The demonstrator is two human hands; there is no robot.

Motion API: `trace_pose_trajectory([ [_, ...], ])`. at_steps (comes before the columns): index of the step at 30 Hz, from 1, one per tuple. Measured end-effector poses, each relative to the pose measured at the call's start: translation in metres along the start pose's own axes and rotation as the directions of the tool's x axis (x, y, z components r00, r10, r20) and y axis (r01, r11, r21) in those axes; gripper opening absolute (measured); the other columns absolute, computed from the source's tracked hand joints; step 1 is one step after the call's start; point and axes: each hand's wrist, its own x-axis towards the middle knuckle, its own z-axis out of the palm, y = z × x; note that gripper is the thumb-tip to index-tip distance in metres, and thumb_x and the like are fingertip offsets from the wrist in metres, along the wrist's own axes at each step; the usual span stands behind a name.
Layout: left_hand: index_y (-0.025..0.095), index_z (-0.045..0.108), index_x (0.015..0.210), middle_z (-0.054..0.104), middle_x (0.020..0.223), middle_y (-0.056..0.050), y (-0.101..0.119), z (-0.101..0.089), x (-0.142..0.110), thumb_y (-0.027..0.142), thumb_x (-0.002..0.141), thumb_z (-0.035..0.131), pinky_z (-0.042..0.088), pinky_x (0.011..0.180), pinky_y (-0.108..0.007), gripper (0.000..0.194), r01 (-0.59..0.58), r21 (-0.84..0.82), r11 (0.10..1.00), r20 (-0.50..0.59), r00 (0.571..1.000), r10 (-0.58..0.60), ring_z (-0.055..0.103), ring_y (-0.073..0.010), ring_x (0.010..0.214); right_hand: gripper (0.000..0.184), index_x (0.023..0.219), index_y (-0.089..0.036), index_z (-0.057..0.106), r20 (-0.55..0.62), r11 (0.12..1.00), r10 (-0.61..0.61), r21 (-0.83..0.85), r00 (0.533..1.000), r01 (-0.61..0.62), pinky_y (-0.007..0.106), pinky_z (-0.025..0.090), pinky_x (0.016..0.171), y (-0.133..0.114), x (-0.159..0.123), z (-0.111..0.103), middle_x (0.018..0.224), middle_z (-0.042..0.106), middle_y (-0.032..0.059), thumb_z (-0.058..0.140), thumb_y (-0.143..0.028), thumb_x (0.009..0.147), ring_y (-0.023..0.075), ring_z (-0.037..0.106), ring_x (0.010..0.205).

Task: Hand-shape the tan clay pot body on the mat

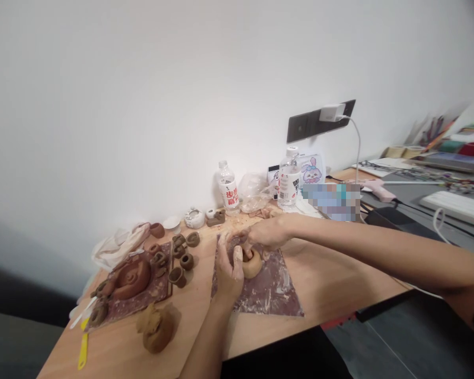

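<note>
A small round tan clay pot (253, 266) with a hollow in its top sits on a dark, clay-smeared mat (274, 295). My left hand (229, 267) curls around its left side, thumb near the rim. From the upper right, my right hand (269, 232) reaches over the pot, a digit pressed into the hollow and the other fingers at the far rim. Both hands carry pale clay smears. Part of the pot's far wall is hidden behind the fingers.
A lump of tan clay (158, 329) lies front left. Beyond it are a reddish clay piece (132, 279), several small clay cups (177, 276) and a yellow tool (82, 347). Two bottles (228, 190) stand near the wall. A white keyboard (456, 208) is at the right.
</note>
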Motion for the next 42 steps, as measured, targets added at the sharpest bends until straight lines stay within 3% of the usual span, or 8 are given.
trace_pose_trajectory([
  [3, 0.021, 0.054, 0.121, 0.06, 0.126, -0.013, 0.0, 0.0, 0.0, 0.035, 0.087, 0.055, 0.036, 0.107, -0.043, 0.037, -0.035, 0.026, 0.999, 0.023, 0.999, 0.035, 0.053, -0.0277, 0.121, 0.034, 0.082, -0.023, 0.076, 0.223, 0.986, -0.141, 0.117, 0.965, 0.117, 0.021, 0.044, 0.062, -0.005, 0.008, -0.007, 0.075, 0.072, -0.0039, 0.07, 0.004, 0.063, 0.0129, 0.063, 0.067],
  [12, 0.022, 0.05, 0.126, 0.06, 0.127, -0.012, -0.004, 0.0, 0.002, 0.034, 0.089, 0.054, 0.038, 0.106, -0.042, 0.039, -0.037, -0.003, 0.999, 0.033, 0.999, 0.037, 0.055, -0.0261, 0.12, 0.027, 0.075, -0.02, 0.074, 0.253, 0.972, -0.154, 0.213, 0.955, 0.1, 0.02, 0.041, 0.061, -0.003, 0.015, -0.011, 0.066, 0.069, -0.005, 0.068, 0.005, 0.065, 0.0112, 0.058, 0.062],
  [19, 0.02, 0.041, 0.133, 0.056, 0.13, -0.015, -0.014, -0.001, 0.003, 0.038, 0.093, 0.046, 0.04, 0.104, -0.047, 0.044, -0.11, 0.077, 0.991, 0.051, 0.993, 0.106, 0.054, -0.026, 0.121, 0.019, 0.08, -0.016, 0.075, 0.365, 0.96, -0.189, 0.264, 0.912, 0.094, 0.022, 0.041, 0.064, 0.005, 0.023, -0.012, 0.07, 0.067, -0.0014, 0.077, -0.009, 0.062, 0.0142, 0.057, 0.068],
  [27, 0.019, 0.039, 0.134, 0.055, 0.132, -0.017, -0.019, -0.001, 0.002, 0.04, 0.092, 0.044, 0.039, 0.105, -0.05, 0.047, -0.087, 0.129, 0.988, 0.058, 0.995, 0.08, 0.052, -0.0286, 0.123, 0.018, 0.083, -0.018, 0.075, 0.35, 0.962, -0.167, 0.263, 0.922, 0.074, 0.026, 0.041, 0.072, 0.012, 0.018, -0.011, 0.079, 0.068, 0.0002, 0.078, -0.02, 0.066, 0.0171, 0.058, 0.078],
  [42, 0.02, 0.044, 0.128, 0.057, 0.13, -0.013, -0.011, 0.002, 0.006, 0.033, 0.094, 0.042, 0.038, 0.107, -0.045, 0.037, -0.059, 0.13, 0.99, 0.123, 0.992, 0.043, 0.053, -0.0246, 0.124, 0.014, 0.077, -0.015, 0.074, 0.329, 0.95, -0.181, 0.302, 0.927, 0.078, 0.028, 0.042, 0.068, 0.017, 0.025, -0.002, 0.066, 0.064, 0.0007, 0.069, -0.008, 0.066, 0.0168, 0.056, 0.069],
])
